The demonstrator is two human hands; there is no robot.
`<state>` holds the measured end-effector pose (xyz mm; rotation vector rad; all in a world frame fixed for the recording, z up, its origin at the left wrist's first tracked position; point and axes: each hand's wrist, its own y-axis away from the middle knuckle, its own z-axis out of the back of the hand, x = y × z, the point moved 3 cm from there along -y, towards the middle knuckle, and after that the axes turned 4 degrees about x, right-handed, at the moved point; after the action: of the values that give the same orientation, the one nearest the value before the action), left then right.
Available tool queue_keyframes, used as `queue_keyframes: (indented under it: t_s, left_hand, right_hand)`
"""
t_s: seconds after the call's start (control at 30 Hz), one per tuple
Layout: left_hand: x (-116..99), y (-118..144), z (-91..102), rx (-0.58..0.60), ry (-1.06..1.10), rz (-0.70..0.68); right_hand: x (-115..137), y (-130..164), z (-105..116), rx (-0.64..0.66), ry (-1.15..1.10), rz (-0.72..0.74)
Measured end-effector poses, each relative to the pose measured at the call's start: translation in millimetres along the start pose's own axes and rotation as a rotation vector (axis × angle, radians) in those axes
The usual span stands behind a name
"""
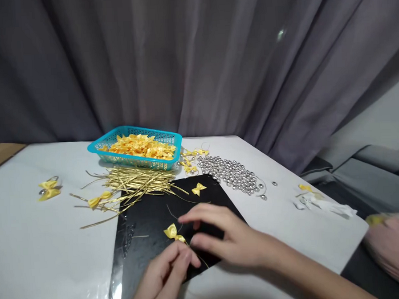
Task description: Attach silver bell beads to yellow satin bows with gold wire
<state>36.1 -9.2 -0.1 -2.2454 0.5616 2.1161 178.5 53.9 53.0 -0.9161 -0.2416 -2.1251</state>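
Note:
My left hand (172, 273) pinches a yellow ribbon bow (172, 231) by its lower end, low over a black mat (144, 250). A thin gold tie runs from the bow toward the lower right. Just right of the bow, my right hand (220, 235) is spread, its index finger and thumb apart, with nothing visible between them. A thin wire (172, 212) stands near its index fingertip. Another yellow bow (198, 189) lies on the mat's upper part. A pile of gold twist ties (137, 179) overlaps the mat's far edge.
A blue basket (136, 162) of yellow bows stands at the back. Right of it lies a heap of silver beads (230, 172). Loose bows (48, 190) rest on the white table (57, 246) at left. White scraps (326, 205) lie near the right edge.

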Motion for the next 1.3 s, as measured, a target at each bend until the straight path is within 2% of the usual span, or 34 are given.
queue_keyframes:
  t_s: [0.03,0.07,0.1,0.2,0.3,0.53,0.7,0.83,0.93,1.0,1.13,1.23,1.3]
  left_hand:
    - [-0.3,-0.3,1.8,0.008,-0.043,-0.02]
    - [0.2,-0.9,4.3,-0.004,-0.075,-0.034]
    - [1.5,-1.8,7.0,-0.026,-0.093,-0.036]
    - [6.3,-5.6,12.7,-0.102,-0.095,-0.041]
    - [9.0,-8.9,11.4,-0.113,-0.092,-0.077]
    - [8.9,-9.0,9.4,-0.138,-0.102,-0.095]
    - [7.9,-8.0,10.0,-0.137,-0.087,-0.096]
    - [8.5,-7.9,9.8,-0.131,-0.09,-0.088]
    - [7.6,-7.7,9.2,-0.11,-0.066,-0.067]
    - [6.4,-7.5,8.8,-0.093,-0.024,-0.039]
    - [4.5,-7.4,8.9,-0.076,0.034,-0.003]
    - [5.0,-8.2,9.1,-0.059,0.039,-0.019]
    - [5.6,-8.6,9.4,-0.069,0.047,-0.038]
  right_hand:
    - [-10.0,-1.5,12.1,-0.043,0.148,-0.041]
    - [-24.0,-2.5,25.8,-0.136,0.358,-0.151]
    - [-39.2,-3.0,37.9,-0.212,0.447,-0.236]
    - [-83.2,-2.9,60.4,-0.33,0.597,-0.408]
    - [-109.4,-2.2,62.7,-0.33,0.67,-0.499]
    - [-112.1,-6.8,51.9,-0.316,0.711,-0.56]
    - [-114.2,-6.5,52.0,-0.321,0.649,-0.585]
    - [-110.9,-5.4,56.5,-0.381,0.491,-0.561]
    - [-93.5,-8.9,51.3,-0.453,0.283,-0.516]
    - [-74.5,-13.6,37.1,-0.454,0.088,-0.471]
    - [-37.1,-20.7,-7.2,-0.306,-0.38,-0.412]
    - [-26.8,-17.5,-31.4,-0.301,-0.88,-0.482]
    - [-25.3,-14.3,-38.0,-0.319,-1.006,-0.5]
